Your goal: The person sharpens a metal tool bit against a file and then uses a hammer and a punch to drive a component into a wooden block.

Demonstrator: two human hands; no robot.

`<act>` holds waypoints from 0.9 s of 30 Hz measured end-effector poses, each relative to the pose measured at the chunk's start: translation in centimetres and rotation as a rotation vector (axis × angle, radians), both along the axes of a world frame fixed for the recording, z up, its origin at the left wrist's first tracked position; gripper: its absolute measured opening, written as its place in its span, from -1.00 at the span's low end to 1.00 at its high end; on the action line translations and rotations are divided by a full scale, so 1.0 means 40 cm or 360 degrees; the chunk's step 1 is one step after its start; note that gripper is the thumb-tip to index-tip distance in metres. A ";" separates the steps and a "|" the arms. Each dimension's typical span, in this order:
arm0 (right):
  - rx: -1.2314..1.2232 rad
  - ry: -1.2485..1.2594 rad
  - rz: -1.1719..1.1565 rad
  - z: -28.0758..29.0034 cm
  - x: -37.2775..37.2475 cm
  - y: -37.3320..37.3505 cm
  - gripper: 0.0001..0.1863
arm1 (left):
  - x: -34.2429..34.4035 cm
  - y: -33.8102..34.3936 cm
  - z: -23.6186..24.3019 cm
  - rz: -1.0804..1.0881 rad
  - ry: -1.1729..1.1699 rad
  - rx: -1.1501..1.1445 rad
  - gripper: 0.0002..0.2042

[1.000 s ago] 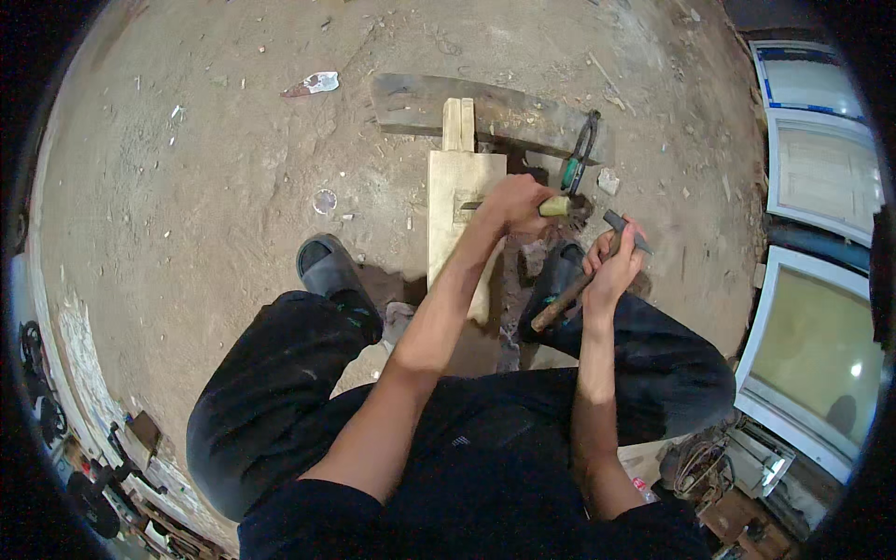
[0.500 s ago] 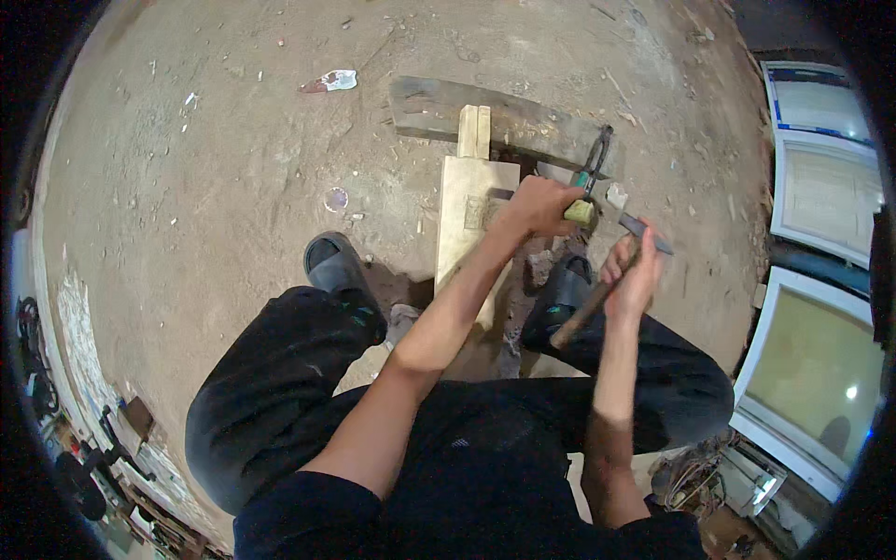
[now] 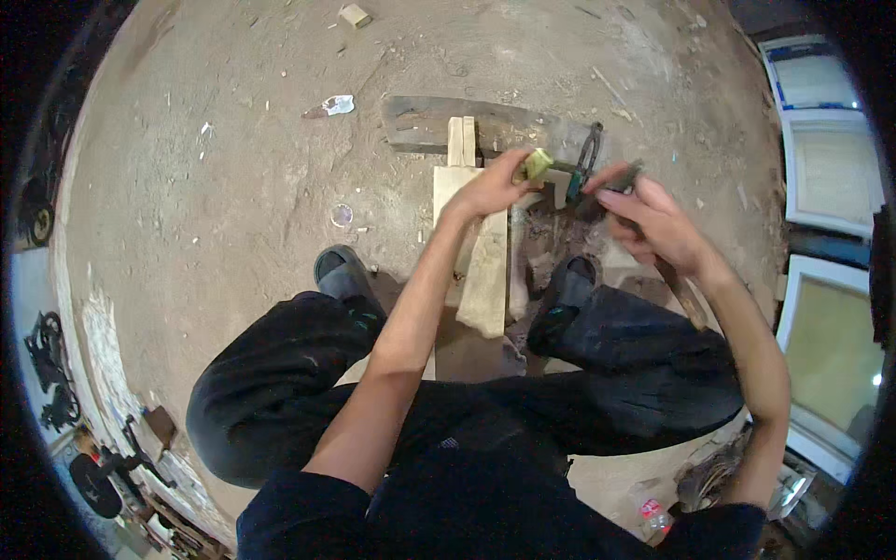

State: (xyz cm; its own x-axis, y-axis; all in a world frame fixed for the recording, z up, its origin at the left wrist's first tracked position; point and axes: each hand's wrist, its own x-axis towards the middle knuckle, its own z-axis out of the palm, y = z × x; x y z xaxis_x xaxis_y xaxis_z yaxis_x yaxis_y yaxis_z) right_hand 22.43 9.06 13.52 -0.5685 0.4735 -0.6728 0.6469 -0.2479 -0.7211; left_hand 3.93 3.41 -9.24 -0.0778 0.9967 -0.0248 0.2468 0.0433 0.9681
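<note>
My left hand (image 3: 490,194) is closed around a tool with a yellow-green handle (image 3: 539,165), held over the right side of a pale wooden beam (image 3: 485,280). Its working end cannot be made out. A narrower end (image 3: 461,140) of the beam rests on a weathered grey board (image 3: 429,112). To the right, my right hand (image 3: 661,229) grips a hammer (image 3: 689,301) close to its head, which is blurred. Between my hands, by the board's right end, stand pincers (image 3: 588,154) with dark jaws and green grips, partly hidden by the right fingers.
My sandalled feet (image 3: 345,275) and bent knees flank the beam. A small wood block (image 3: 355,15), a crumpled wrapper (image 3: 338,105) and a clear round piece (image 3: 342,216) lie on the dirt floor. White-framed panels (image 3: 826,345) stand at the right; assorted items (image 3: 103,481) line the lower left.
My left hand has shifted left with the yellow-green-handled tool, closer over the beam. My right hand has moved up and right with the hammer, its forearm swinging outward.
</note>
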 end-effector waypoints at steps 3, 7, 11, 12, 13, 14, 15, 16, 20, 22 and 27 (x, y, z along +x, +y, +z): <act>0.0254 0.0020 0.0233 -0.212 0.005 0.044 -0.80 | -0.030 -0.019 0.036 -0.0190 -0.0147 -0.0086 -0.68; 0.0386 0.0393 0.0460 -0.354 -0.039 0.061 -0.80 | -0.035 -0.043 0.018 0.0176 -0.0320 -0.0232 -0.78; 0.0662 0.0497 0.0592 -0.320 -0.087 0.042 -0.79 | -0.024 -0.070 0.003 0.0527 -0.0879 -0.0077 -0.79; 0.0605 0.0442 0.0617 -0.282 -0.108 0.027 -0.79 | -0.045 -0.094 0.000 0.0601 -0.1015 -0.0058 -0.78; 0.0610 0.0675 0.0586 -0.286 -0.098 0.030 -0.79 | -0.018 -0.083 0.004 0.0732 -0.0792 0.0065 -0.74; 0.0640 0.0692 0.0577 -0.288 -0.086 0.037 -0.79 | -0.011 -0.083 0.011 0.0681 -0.0747 0.0125 -0.74; 0.0669 0.0710 0.0568 -0.290 -0.075 0.045 -0.79 | -0.008 -0.084 0.018 0.0631 -0.0701 0.0184 -0.73; 0.0700 0.0720 0.0567 -0.284 -0.062 0.054 -0.79 | -0.005 -0.084 0.018 0.0585 -0.0665 0.0247 -0.73; 0.0578 0.0783 0.0413 -0.288 -0.045 0.090 -0.81 | -0.016 -0.074 -0.004 0.0508 -0.0457 0.0293 -0.76; 0.0323 0.0657 0.0243 -0.280 -0.040 0.098 -0.83 | -0.025 -0.074 -0.011 0.0480 -0.0546 0.0259 -0.76; 0.0215 0.0511 0.0108 -0.247 -0.047 0.105 -0.79 | -0.032 -0.073 0.007 0.0472 -0.0413 0.0200 -0.71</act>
State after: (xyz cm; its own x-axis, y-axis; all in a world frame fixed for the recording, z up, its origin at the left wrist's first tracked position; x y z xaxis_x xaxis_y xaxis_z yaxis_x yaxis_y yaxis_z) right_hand 20.53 13.27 3.65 -0.7741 0.4997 -0.3887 0.3938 -0.1007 -0.9137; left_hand 2.64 0.47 -8.96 -0.3694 0.9284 0.0388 -0.0117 -0.0464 0.9989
